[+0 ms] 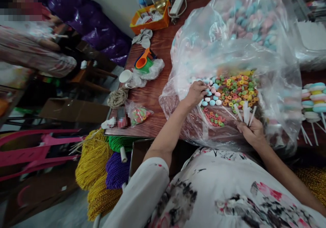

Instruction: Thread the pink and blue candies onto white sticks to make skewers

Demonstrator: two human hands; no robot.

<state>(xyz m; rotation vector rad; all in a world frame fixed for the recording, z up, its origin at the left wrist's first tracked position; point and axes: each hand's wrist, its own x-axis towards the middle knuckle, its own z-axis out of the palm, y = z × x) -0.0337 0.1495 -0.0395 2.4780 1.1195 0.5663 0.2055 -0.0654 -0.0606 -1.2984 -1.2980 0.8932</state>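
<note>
My left hand (pixel 197 92) reaches to the left edge of a pile of pink, white and blue candy-like discs (pixel 212 97). Its fingers are bent together among the discs; their tips and anything between them are hidden. In my right hand (pixel 254 131) is a fanned bunch of short white sticks (pixel 246 114), held upright between thumb and fingers. Colourful ring-shaped pieces (pixel 238 88) lie heaped between the hands. A smaller group of red and green rings (pixel 215 117) is nearer to me. All of this rests on clear plastic (pixel 183 122).
Behind the piles bulges a large clear bag (pixel 254 24) of pastel discs. Stacked disc skewers (pixel 313 99) lie at right. Scoops (pixel 145 63), a white cup (pixel 125 76), a small bag of rings (pixel 139 114) and an orange tray (pixel 150 19) stand left. Another person (pixel 30 48) sits far left.
</note>
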